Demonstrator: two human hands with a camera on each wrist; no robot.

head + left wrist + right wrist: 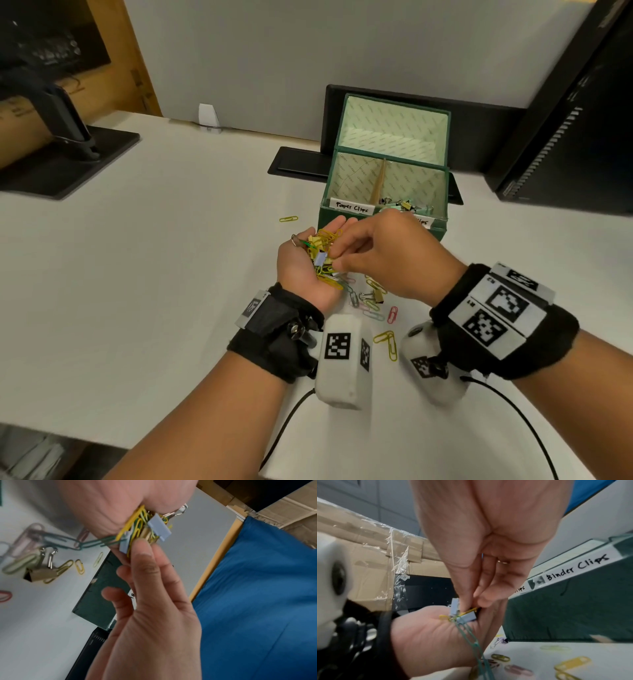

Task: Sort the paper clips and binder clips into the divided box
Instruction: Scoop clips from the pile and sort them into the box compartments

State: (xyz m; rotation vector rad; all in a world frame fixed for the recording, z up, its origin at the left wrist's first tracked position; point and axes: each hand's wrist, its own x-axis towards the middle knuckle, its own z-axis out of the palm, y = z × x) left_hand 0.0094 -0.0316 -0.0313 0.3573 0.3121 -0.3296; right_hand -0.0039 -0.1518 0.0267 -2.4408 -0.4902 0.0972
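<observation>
While my cupped left hand (305, 265) is cradling a tangled heap of yellow and green wire paper clips (323, 255) just in front of the green divided cardboard box (383, 205), my right hand (387, 258) is reaching into that heap, thumb and forefinger pinching a small pale-blue binder clip (159, 526) to tease it free. A chain of green paper clips (68, 541) is dangling from my left palm toward the white desk (171, 274). Binder clips are already lying in the box's right front compartment (407, 205), above the "Binder Clips" label; I cannot tell whether the "Paper Clips" side is holding anything. More is waiting in front of the box: loose coloured paper clips (387, 342) and a gold binder clip (40, 574), so I am judging the sort roughly midway.
</observation>
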